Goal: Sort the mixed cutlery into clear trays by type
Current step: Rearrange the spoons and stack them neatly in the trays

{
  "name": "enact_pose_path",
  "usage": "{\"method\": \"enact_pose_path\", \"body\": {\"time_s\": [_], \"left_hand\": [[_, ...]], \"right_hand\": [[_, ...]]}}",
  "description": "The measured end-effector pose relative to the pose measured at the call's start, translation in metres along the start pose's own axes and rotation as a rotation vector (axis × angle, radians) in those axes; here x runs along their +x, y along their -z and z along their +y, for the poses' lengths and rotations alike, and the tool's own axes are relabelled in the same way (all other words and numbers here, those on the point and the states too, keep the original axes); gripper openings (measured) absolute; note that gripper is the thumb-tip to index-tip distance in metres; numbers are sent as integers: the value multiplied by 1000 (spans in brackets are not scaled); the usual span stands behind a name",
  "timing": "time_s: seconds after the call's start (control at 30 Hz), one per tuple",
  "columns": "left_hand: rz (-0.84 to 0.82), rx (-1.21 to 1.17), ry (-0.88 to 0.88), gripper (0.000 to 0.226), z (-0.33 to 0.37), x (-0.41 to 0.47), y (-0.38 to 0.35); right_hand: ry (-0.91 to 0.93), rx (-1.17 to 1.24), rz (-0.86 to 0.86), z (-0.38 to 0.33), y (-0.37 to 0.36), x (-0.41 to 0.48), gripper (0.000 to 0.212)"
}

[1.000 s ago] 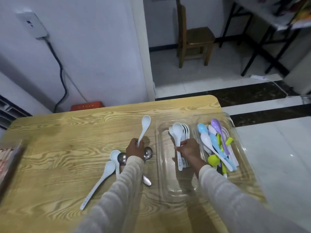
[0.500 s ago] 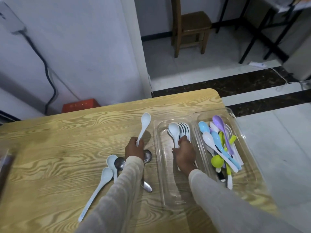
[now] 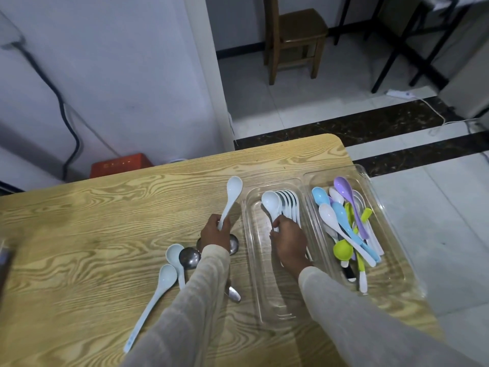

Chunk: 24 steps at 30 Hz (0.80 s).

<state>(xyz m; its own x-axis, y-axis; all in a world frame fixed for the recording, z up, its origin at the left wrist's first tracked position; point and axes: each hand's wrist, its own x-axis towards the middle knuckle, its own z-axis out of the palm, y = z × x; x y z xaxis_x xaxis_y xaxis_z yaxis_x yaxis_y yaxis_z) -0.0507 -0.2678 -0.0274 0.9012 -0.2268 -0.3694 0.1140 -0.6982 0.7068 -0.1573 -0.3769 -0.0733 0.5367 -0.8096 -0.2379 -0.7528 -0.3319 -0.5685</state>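
Wood-grain surface [image 3: 79, 234], bearing two clear trays side by side. About six nested white spoons [image 3: 280, 205] in left tray [image 3: 254, 287], handles gripped by fingers of right hand [image 3: 288, 242]; coloured spoons [image 3: 344, 223] heaped in right tray [image 3: 391, 274], count unclear. One held white spoon [image 3: 232, 192], bowl up, clasped in fingers of left hand [image 3: 214, 234]. Just beside that hand: two loose white spoons [image 3: 164, 282], two metal spoons [image 3: 189, 257].

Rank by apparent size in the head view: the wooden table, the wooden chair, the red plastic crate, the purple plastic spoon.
Largest to smallest:
Wooden table
Wooden chair, farther off and cropped
Red plastic crate, partly hidden behind the table
Purple plastic spoon
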Motion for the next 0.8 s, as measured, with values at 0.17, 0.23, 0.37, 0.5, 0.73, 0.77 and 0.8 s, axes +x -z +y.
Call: {"method": "enact_pose_path", "body": {"time_s": [0.17,0.23,0.37,0.5,0.73,0.77,0.8], "left_hand": [[20,24,28,10,-5,1,3],[20,17,18,10,-2,-1,3],[-14,-18,-39,17,9,-13,3],[-69,-104,-83,11,15,-30,-7],[-182,-85,-213,4,24,-64,-20],[-183,-63,-232,10,23,-65,-21],[-179,-32,-258,17,21,-64,-21]], "right_hand": [[-31,7,-31,-1,1,3,15],[-35,14,-47,0,2,4,16],[-65,210,-59,-10,6,4,26],[-116,707,-105,-40,18,-3,18],[-203,846,-80,-53,34,-7,21],[-219,861,-87,-51,38,-7,22],[-227,865,-80,-49,42,-5,23]]}}
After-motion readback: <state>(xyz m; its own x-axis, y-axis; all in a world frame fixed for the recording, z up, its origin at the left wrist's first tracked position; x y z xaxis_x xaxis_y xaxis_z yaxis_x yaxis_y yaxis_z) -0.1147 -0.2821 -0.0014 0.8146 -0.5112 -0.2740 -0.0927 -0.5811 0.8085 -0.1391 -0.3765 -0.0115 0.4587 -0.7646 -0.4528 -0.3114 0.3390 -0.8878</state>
